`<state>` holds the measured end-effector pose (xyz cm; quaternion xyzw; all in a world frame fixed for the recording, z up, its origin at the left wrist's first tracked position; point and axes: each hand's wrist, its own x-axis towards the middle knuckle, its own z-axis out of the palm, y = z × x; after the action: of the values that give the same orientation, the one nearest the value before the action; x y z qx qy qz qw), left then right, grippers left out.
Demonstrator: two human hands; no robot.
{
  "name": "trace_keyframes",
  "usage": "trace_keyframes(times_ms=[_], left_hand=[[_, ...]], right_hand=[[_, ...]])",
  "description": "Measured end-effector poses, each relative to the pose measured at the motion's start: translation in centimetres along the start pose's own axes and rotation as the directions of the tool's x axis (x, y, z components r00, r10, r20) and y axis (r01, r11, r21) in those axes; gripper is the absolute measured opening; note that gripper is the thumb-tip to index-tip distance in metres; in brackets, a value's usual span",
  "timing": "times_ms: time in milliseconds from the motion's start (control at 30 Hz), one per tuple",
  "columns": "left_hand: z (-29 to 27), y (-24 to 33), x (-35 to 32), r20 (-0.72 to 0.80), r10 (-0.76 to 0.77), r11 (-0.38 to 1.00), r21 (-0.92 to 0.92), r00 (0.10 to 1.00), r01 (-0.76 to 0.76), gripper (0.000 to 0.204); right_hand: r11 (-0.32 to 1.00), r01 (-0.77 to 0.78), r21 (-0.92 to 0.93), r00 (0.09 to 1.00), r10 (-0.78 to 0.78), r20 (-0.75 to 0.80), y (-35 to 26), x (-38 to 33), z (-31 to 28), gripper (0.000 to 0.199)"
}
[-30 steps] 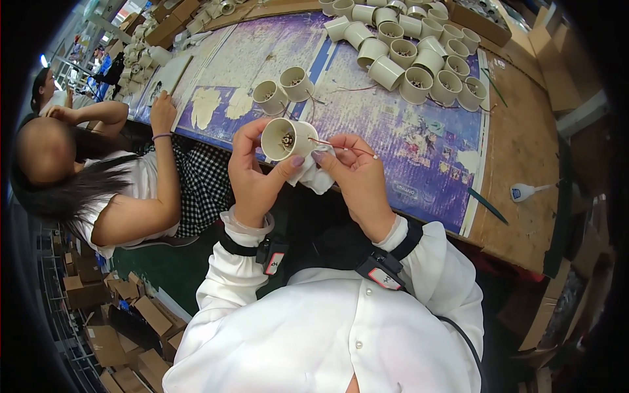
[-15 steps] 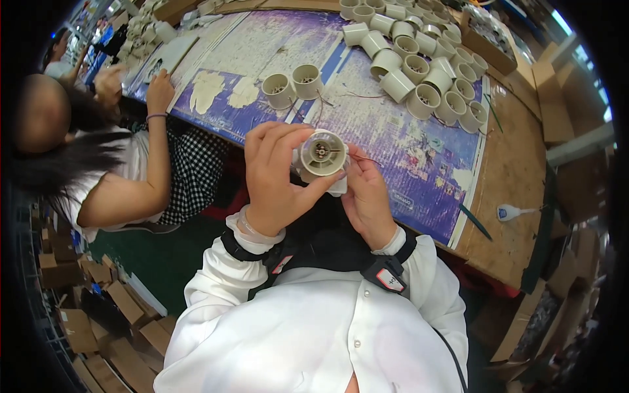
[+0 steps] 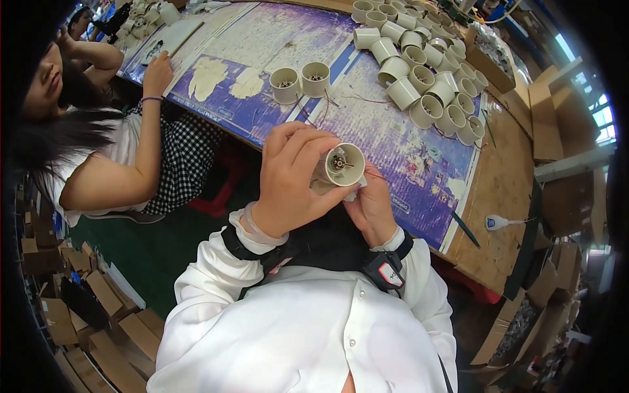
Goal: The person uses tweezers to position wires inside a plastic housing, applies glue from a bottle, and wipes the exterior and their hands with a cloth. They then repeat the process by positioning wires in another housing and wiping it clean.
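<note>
My left hand [image 3: 295, 180] is closed around a cream plastic cup-shaped housing [image 3: 354, 157], fingers over its far side and thumb below. The open mouth is tilted up toward me, and a small metal motor-like part [image 3: 339, 163] shows inside. My right hand [image 3: 375, 206] is closed beside and under the cup. It pinches a crumpled white piece [image 3: 354, 194] that looks like cloth; its fingertips are partly hidden. A thin red wire [image 3: 376, 175] sticks out above the right hand. Two similar cups [image 3: 285, 93] with wires stand on the table [image 3: 393, 157] beyond my hands.
A heap of like cups [image 3: 426, 108] fills the far right of the table. A green stick-like tool [image 3: 466, 229] and a small white bottle [image 3: 498, 223] lie at the right. A co-worker [image 3: 118, 164] sits on the left. Cardboard boxes [image 3: 108, 291] stand on the floor.
The cup in my left hand has shifted slightly right and down, its mouth turned more to the right. My right hand has moved a little right. The co-worker's head and raised arm have shifted.
</note>
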<state>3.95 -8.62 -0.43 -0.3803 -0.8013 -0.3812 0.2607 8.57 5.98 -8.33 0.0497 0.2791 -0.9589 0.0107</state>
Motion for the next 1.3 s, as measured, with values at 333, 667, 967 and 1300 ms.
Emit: trace_keyframes(times_ms=[333, 667, 967, 1300], left_hand=[[0.4, -0.6, 0.1, 0.039, 0.009, 0.993, -0.118, 0.999, -0.004, 0.052], [-0.7, -4.8, -0.9, 0.330, -0.471, 0.292, -0.817, 0.818, 0.497, 0.058], [0.3, -5.4, -1.7, 0.428, -0.406, 0.141, -0.844, 0.807, 0.518, 0.059], [1.0, -4.8, -1.2, 0.512, -0.418, 0.018, -0.822, 0.751, 0.570, 0.054]], right_hand=[[0.995, 0.084, -0.044, 0.995, -0.086, -0.042, -0.1, 0.2, 0.1, 0.025], [0.996, 0.037, -0.078, 0.999, -0.035, 0.025, -1.0, -0.9, -0.2, 0.028], [0.993, 0.090, -0.082, 0.996, -0.088, 0.025, -1.5, -1.1, 0.6, 0.023], [0.978, 0.139, -0.156, 0.985, -0.154, -0.082, -2.1, -1.0, 2.1, 0.024]])
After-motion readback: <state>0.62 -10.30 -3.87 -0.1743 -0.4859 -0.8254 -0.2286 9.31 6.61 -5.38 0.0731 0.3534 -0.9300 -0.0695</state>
